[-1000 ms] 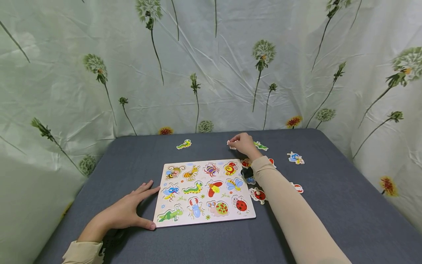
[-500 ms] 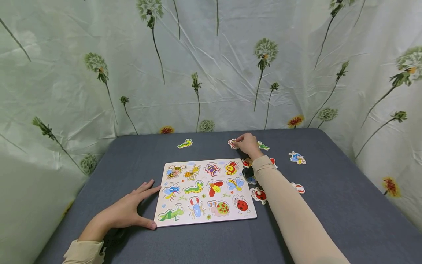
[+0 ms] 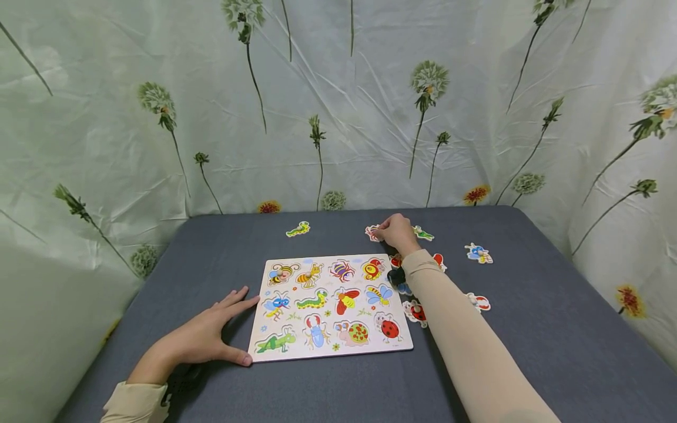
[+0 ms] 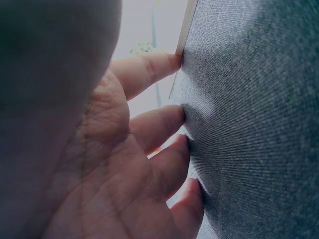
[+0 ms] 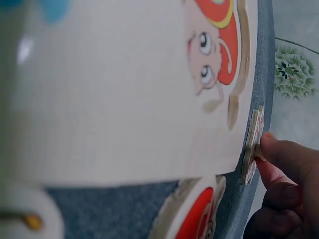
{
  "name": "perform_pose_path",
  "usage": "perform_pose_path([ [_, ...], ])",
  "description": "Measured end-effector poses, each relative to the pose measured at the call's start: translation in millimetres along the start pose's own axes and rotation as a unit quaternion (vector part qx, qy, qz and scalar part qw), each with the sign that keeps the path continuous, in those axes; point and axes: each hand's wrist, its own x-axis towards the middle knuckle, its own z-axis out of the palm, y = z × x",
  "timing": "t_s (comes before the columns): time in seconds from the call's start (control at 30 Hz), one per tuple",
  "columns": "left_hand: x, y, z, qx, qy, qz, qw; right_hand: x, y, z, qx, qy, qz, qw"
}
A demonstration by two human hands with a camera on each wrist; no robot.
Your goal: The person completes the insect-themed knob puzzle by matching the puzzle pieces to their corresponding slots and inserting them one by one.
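Note:
A wooden insect puzzle board (image 3: 333,317) lies flat on the dark cloth. My left hand (image 3: 206,335) rests at its left edge, thumb at the near corner and fingers extended; in the left wrist view the index fingertip (image 4: 172,60) touches the board's edge. Beyond the board's far right corner, my right hand (image 3: 398,232) is at a reddish, leggy puzzle piece (image 3: 372,233). Up close in the right wrist view, thumb and finger pinch the small knob on this piece (image 5: 252,144), which stands near the cloth. The fingers partly cover its picture.
Loose puzzle pieces lie around: a green caterpillar (image 3: 298,229) at the back, a green piece (image 3: 423,233) beside my right hand, a blue winged one (image 3: 479,254), a red one (image 3: 478,302) and a ladybird (image 3: 416,313). My right forearm partly covers several pieces. A floral curtain (image 3: 338,106) hangs behind the table.
My right hand has shifted slightly right with its fingers at the reddish piece, and more of that piece shows. The left hand stays at the board's edge. The view has drifted slightly.

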Motion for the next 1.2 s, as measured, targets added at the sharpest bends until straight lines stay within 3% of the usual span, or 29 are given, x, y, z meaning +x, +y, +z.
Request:
perform_pose_path([
  [0.23,-0.3,0.4,-1.0,0.006,0.001,0.008,0.9999,0.8,-1.0,0.4,-0.043,-0.015,-0.014,0.999],
  [0.6,-0.6,1.0,-0.7,-0.001,0.0,0.005,1.0,-1.5,-0.6,-0.6,-0.06,-0.04,-0.036,0.997],
  [1.2,-0.4,0.2,0.9,0.004,-0.001,-0.009,1.0,-7.6,-3.8,-7.5,-0.042,-0.072,-0.065,0.994],
])
